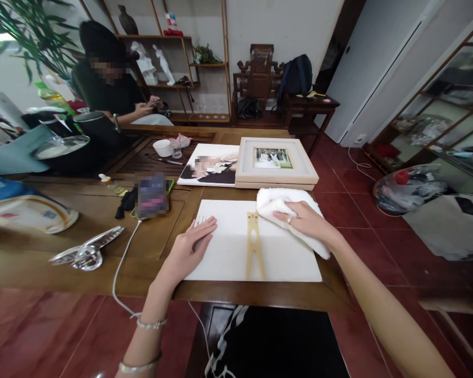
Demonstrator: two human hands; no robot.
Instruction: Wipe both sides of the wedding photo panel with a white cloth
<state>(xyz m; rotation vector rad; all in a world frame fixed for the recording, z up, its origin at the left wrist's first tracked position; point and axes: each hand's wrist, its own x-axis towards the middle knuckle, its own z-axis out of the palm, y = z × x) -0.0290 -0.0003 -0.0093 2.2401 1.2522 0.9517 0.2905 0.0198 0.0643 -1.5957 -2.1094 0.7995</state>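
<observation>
A flat white board (pixel 224 252) lies on the wooden table before me, with a tan A-shaped stand leg (pixel 254 247) on its middle, like the back of a picture frame. My left hand (pixel 191 244) rests on the board's left edge, fingers stretched out and holding nothing. At the board's upper right, my right hand (pixel 305 218) grips a folded white cloth (pixel 274 202) and presses it on the surface. Part of the cloth hangs over the board's right side. The palm side of my right hand is hidden.
Behind the board lie a pale wooden photo frame (pixel 244 163) and a photo panel (pixel 189 176). Left are a phone (pixel 152 195) on a white cable, a silver metal tool (pixel 87 252) and a blue-white pack (pixel 19 207). A seated person (pixel 114 89) holds a phone across the table.
</observation>
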